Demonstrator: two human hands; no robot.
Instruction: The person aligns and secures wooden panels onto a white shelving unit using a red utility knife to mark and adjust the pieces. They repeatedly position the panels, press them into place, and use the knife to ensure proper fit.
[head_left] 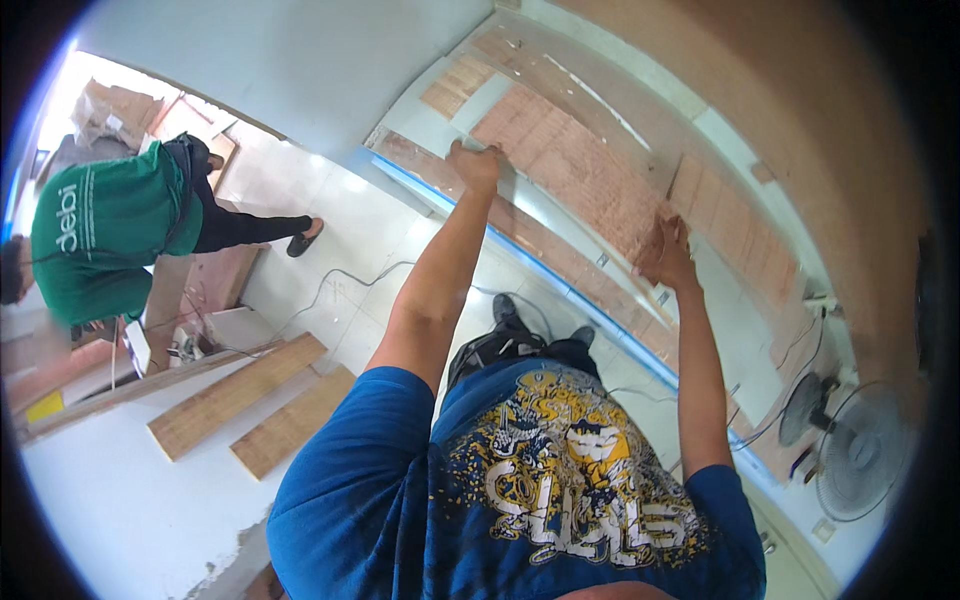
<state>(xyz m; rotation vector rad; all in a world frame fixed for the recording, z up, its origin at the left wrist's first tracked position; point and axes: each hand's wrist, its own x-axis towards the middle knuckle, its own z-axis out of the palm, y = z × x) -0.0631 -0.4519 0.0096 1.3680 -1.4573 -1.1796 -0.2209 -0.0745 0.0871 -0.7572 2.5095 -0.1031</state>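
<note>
While my left hand (474, 163) presses flat and unclenched on the wood panel's (570, 165) upper edge | right hand (668, 252) grips its lower edge | panel leans against wall (300, 60) | I push evenly, keeping it flush.

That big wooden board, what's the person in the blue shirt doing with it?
The person has both arms stretched out and is pressing a big reddish-brown wooden board that leans against the wall. The left hand is at its upper left edge and the right hand is at its lower right edge. Behind them, loose planks lie on the white floor, and another person in a green shirt bends over other wood. Two fans stand on the right.
</note>
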